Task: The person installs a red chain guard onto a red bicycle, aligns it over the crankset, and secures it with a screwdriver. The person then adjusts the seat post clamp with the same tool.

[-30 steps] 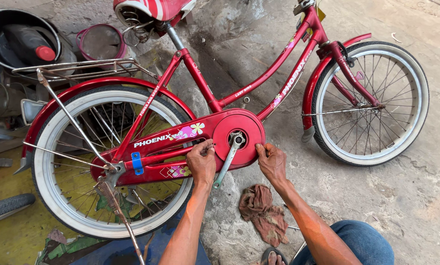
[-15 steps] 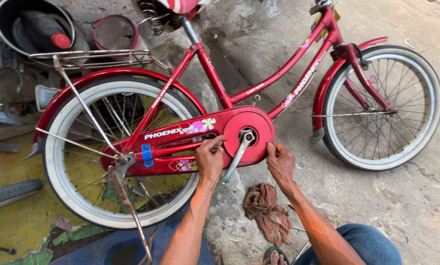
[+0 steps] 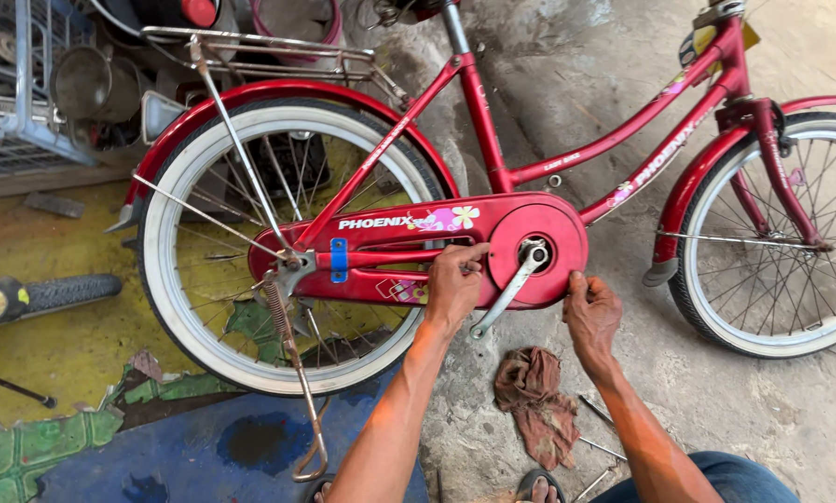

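Bike frame (image 3: pixel 614 140) red. Chain guard (image 3: pixel 418 244) red w/ white, pink and yellow flower print, blue clip (image 3: pixel 339 260) at rear. Tyres (image 3: pixel 171 307) white. Rag (image 3: pixel 534 401) below guard: dull red-brown.

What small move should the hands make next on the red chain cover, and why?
Probably press the chain cover evenly toward the frame with both hands. The left hand grips its slotted part just behind the round section, the right hand holds the round section's lower edge, and the silver crank arm hangs between them. Whether the cover is seated cannot be told.
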Demonstrator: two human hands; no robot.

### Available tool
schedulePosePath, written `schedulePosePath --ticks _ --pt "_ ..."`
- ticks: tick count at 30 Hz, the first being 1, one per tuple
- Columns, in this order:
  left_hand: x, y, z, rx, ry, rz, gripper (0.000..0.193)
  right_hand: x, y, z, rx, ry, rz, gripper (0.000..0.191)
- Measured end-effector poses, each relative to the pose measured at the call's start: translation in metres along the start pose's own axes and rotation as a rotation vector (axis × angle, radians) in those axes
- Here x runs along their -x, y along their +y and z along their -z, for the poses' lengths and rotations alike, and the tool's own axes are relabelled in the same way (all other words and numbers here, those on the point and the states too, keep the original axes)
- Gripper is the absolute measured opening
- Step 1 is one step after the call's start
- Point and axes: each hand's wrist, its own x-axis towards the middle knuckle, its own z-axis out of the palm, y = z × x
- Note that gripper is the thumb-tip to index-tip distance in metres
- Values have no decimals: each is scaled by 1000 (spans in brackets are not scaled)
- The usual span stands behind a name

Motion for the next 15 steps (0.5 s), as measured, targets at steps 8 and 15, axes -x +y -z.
schedulePosePath --ticks 8,15 --pt "1 -9 0 -37 -54 14 53 5 -6 -3 54 14 14 38" --pt "3 -4 -4 -79 -36 -12 49 12 -19 -5 71 47 10 36"
